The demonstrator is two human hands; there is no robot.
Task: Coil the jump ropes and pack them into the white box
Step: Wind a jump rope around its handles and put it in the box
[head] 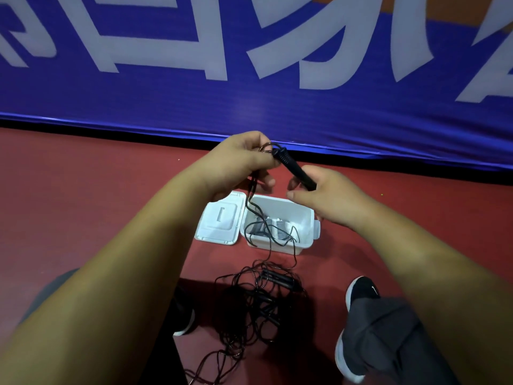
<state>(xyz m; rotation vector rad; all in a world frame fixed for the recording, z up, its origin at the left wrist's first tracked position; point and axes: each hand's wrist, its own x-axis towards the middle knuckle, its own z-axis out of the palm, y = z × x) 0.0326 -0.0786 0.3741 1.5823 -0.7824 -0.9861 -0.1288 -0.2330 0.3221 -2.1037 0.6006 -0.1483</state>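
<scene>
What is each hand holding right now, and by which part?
The right hand holds the black jump-rope handle by its lower end; the left hand pinches the cord looped beside the handle's top.

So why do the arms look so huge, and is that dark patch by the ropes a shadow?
Head view: the wide-angle lens bows the blue banner and swells the forearms. Also head view: yes, a shadow darkens the red floor around the tangled ropes; the white box and black handle look soft, without glare.
</scene>
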